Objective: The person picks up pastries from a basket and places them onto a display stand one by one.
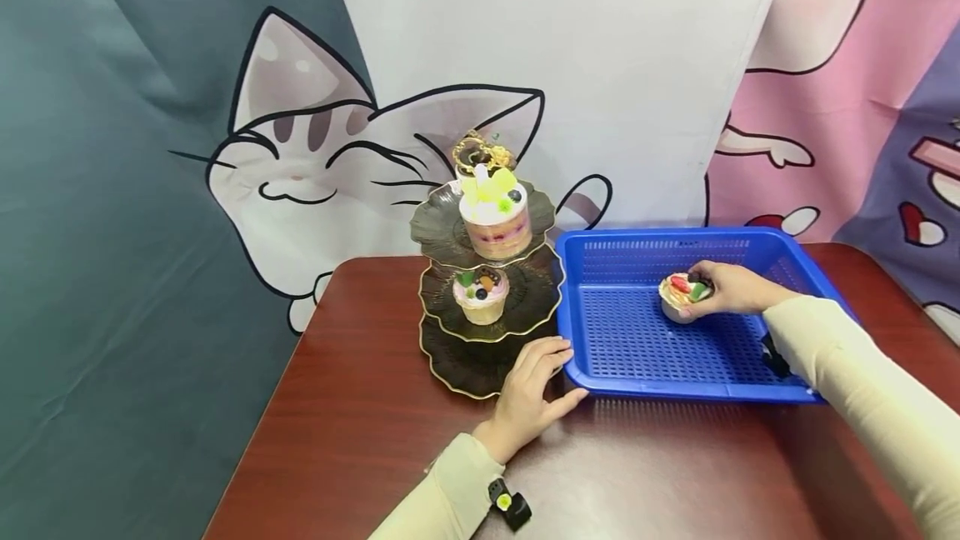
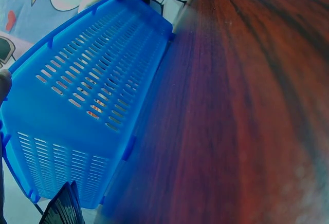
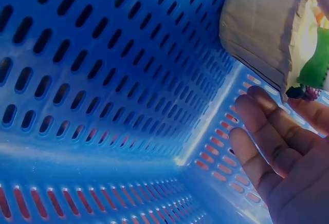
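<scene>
Inside the blue plastic basket, my right hand pinches a small fruit-topped cupcake between thumb and fingers. Its pale pleated cup shows tipped sideways in the right wrist view, with green and dark fruit on the cream. The other fingers of that hand extend below the cup, off it. My left hand rests at the basket's near left corner, fingers spread, fingertips at the side rim and thumb at the front. From the left wrist view, the slotted basket wall is seen from outside.
Left of the basket stands a tiered stand of dark, gold-edged scalloped plates. A cupcake sits on a lower plate and a layered fruit cake higher up. A gold-decorated dark item tops it. All stand on a reddish-brown table.
</scene>
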Demonstrator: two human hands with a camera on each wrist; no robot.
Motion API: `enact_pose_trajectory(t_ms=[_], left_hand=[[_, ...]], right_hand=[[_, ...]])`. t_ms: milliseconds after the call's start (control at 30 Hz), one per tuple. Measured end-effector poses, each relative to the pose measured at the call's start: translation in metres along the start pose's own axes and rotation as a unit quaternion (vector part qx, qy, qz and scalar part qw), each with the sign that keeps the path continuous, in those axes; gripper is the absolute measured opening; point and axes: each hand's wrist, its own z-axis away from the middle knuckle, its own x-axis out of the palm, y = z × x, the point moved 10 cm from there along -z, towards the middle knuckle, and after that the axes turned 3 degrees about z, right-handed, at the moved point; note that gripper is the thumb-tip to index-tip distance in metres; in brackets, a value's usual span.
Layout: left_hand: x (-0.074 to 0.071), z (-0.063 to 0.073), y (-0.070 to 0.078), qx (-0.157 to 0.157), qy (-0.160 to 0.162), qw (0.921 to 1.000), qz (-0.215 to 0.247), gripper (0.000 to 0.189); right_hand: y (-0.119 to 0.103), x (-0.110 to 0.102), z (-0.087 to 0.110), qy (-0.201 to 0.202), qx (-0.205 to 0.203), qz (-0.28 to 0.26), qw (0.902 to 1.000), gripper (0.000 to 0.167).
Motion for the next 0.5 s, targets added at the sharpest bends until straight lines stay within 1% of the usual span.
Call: enact_pose_trajectory(t_ms=[133,200,300,500], left_hand=[[-0.005,0.002,-0.005,-0.008,0.010,0.9999,0.002,0.041],[-0.006,0.003,-0.006,-0.008,0.013,0.9999,0.003,0.040],[-0.004,0.002,-0.006,-0.006,0.012,0.9999,0.006,0.041],[0.003,0.001,-0.003,-0.002,0.009,0.9998,0.019,0.042]], right_hand=[[-0.007,0.001,-0.011,0.000,-0.015,0.008,0.9998,0.078],[-0.008,0.000,-0.014,-0.001,-0.016,0.011,0.9998,0.079],[-0.007,-0.001,-0.012,0.004,-0.012,0.013,0.9998,0.077],[0.000,-0.002,-0.002,0.020,-0.003,0.017,0.9997,0.072]])
